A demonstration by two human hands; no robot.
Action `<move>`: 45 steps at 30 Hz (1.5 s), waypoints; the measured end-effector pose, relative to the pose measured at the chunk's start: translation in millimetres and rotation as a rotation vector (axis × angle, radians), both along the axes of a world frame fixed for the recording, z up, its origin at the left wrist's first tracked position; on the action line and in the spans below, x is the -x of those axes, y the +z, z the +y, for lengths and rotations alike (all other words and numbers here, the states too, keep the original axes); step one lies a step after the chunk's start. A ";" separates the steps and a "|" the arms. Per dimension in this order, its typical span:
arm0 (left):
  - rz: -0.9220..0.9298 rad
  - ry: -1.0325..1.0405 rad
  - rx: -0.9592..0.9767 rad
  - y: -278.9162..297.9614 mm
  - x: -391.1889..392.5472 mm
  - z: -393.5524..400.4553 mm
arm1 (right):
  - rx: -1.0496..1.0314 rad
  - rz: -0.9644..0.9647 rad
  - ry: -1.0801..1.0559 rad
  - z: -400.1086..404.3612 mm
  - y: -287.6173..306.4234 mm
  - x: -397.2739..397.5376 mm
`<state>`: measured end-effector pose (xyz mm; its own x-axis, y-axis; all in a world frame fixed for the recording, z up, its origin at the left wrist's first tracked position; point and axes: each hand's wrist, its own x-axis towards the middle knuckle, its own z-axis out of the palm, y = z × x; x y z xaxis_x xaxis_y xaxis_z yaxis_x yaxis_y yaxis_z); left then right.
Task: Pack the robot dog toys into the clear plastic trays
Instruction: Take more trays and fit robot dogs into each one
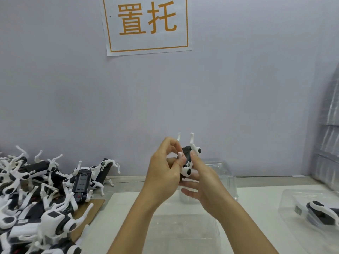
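I hold a black-and-white robot dog toy [189,158] up in front of me, its white legs pointing upward. My left hand [165,173] pinches one white leg between thumb and fingers. My right hand [201,182] grips the toy's body from the right and below. Below my arms lies an empty clear plastic tray [183,233] on the white table. Another clear tray [289,204] at the right holds a packed robot dog [322,211]. A pile of loose robot dogs [36,195] fills the left side.
A clear plastic tray [225,171] stands upright behind my hands near the wall. A tall stack of clear trays [328,136] leans at the far right. Brown cardboard [91,209] lies under the pile. A paper sign [146,24] hangs on the wall.
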<state>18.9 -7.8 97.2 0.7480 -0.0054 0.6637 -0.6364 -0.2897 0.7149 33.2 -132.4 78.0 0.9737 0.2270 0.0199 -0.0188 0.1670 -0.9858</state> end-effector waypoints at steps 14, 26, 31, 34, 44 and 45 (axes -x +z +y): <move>0.364 -0.088 0.001 -2.8 -0.5 54.6 | 0.077 -0.020 -0.266 -48.0 -1.3 -14.7; 0.799 -0.030 0.213 -95.0 -29.3 71.8 | 0.820 -0.331 0.111 -39.8 6.7 -0.9; 0.856 -0.178 0.352 -91.5 -21.1 68.7 | 0.981 -0.366 0.176 -6.8 -15.1 -1.4; 0.826 -0.094 0.447 -95.9 -24.9 70.6 | 1.043 -0.389 0.142 -2.1 -25.3 -2.6; 0.784 -0.173 0.341 -92.7 -20.1 66.9 | 1.076 -0.444 0.068 -3.5 -34.3 -3.9; 0.778 -0.169 0.348 -93.5 -21.2 67.2 | 1.082 -0.450 0.060 -3.4 -34.8 -4.1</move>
<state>40.1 59.4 3.8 0.9975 -0.0495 -0.0514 0.0552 0.0804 0.9952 37.3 -135.8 43.2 0.9151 0.3821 0.1286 0.3886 -0.7513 -0.5334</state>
